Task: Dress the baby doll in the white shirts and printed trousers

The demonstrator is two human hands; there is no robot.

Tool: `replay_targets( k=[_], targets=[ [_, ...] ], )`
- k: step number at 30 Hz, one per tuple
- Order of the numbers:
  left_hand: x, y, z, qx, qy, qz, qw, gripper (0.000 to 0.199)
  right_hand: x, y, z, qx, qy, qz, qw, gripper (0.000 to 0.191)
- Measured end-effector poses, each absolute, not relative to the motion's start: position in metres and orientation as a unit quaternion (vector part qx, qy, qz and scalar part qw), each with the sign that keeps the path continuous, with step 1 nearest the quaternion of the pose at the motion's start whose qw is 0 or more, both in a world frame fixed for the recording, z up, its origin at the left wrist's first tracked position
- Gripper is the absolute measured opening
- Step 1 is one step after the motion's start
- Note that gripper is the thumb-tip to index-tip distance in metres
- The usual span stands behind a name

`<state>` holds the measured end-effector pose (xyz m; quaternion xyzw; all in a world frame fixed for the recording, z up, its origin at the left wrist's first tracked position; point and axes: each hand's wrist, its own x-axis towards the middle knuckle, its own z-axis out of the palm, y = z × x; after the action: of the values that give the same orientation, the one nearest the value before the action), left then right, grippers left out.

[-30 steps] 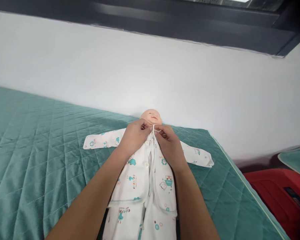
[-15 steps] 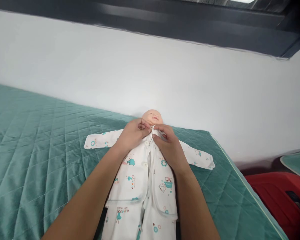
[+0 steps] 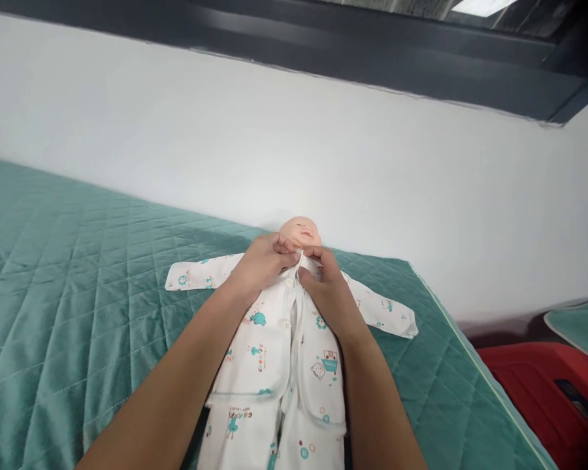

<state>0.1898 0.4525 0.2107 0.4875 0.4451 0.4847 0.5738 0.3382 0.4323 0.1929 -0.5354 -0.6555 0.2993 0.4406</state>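
A doll lies on its back, head toward the wall, wearing a white printed jacket and matching trousers. The jacket's sleeves are spread to both sides, and its front edges part below the neck, with buttons along the left one. At the collar, my left hand pinches the left edge of the jacket. My right hand has thumb and fingers on the right edge of the collar, close beside the left fingertips. The topmost fastening is hidden by the fingers.
A green quilted cover lies under the doll, its edge running down the right side. Behind is a white wall below a dark frame. A red object stands beyond the right edge.
Both hands stay at the collar; the right fingers have shifted slightly. The right sleeve's end sits a little lower and further left. The view has moved slightly.
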Motion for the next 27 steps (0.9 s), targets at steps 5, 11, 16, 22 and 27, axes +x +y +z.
replay_targets(
  k=[5, 11, 16, 22, 27],
  targets=[
    [0.197, 0.449, 0.214, 0.554, 0.476, 0.458, 0.507, 0.009, 0.337, 0.432, 0.193, -0.525, -0.647, 0.328, 0.444, 0.023],
    [0.196, 0.448, 0.216, 0.616, 0.527, 0.423, 0.405, 0.022, 0.337, 0.431, 0.192, -0.536, -0.64, 0.331, 0.44, 0.022],
    [0.199, 0.449, 0.211, 0.689, 0.583, 0.35, 0.249, 0.021, 0.336, 0.43, 0.192, -0.531, -0.626, 0.321, 0.472, 0.017],
    [0.203, 0.45, 0.207, 0.721, 0.59, 0.316, 0.182, 0.019, 0.331, 0.43, 0.19, -0.533, -0.599, 0.313, 0.509, 0.021],
    [0.203, 0.453, 0.209, 0.733, 0.576, 0.32, 0.171, 0.017, 0.331, 0.43, 0.19, -0.554, -0.57, 0.303, 0.526, 0.024]
  ],
)
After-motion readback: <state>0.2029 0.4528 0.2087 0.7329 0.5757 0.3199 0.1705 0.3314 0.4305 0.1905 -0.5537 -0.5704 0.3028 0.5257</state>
